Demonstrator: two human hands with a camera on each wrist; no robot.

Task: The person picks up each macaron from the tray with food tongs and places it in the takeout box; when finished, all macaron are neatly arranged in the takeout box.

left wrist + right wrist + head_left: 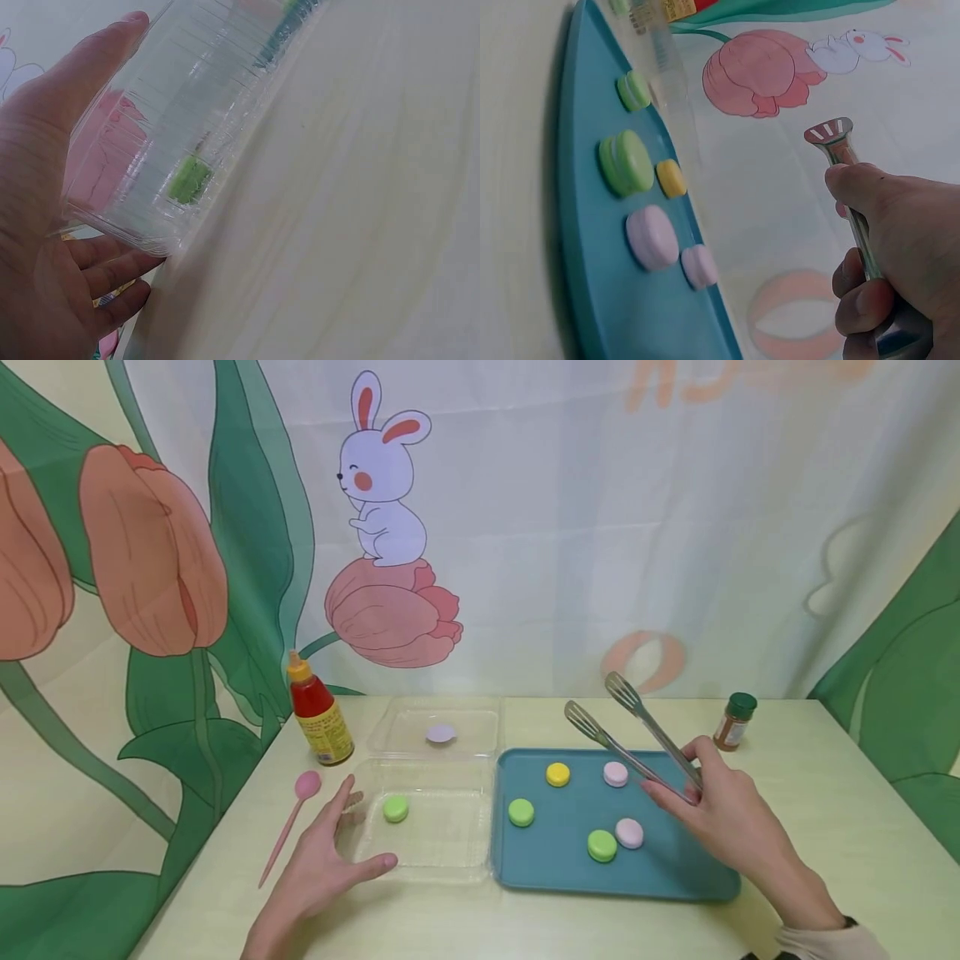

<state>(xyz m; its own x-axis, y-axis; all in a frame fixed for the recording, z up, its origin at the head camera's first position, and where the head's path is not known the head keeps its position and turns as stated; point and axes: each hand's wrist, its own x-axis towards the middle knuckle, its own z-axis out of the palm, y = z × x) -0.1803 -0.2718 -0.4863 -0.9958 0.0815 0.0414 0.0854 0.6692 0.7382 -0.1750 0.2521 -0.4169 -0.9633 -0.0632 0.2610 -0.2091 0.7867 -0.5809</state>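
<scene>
Holding spread tongs [632, 761], clamped in the right hand [723, 814], over the one-o'clock edge of the blue tray [551, 860], with five macarons [602, 846] on it. Holding the left hand [321, 862], fingers and thumb apart, at the eight-o'clock corner of the clear box [450, 835], with one green macaron [395, 808] inside at ten o'clock.

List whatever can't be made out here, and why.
Head view: print on the green-lidded jar, too small to read.
Head view: handle end of the tongs, hidden by the right hand.
Left wrist view: details of the green macaron, blurred through the clear container.
Right wrist view: most of the red bottle, cut off by the top edge.
</scene>
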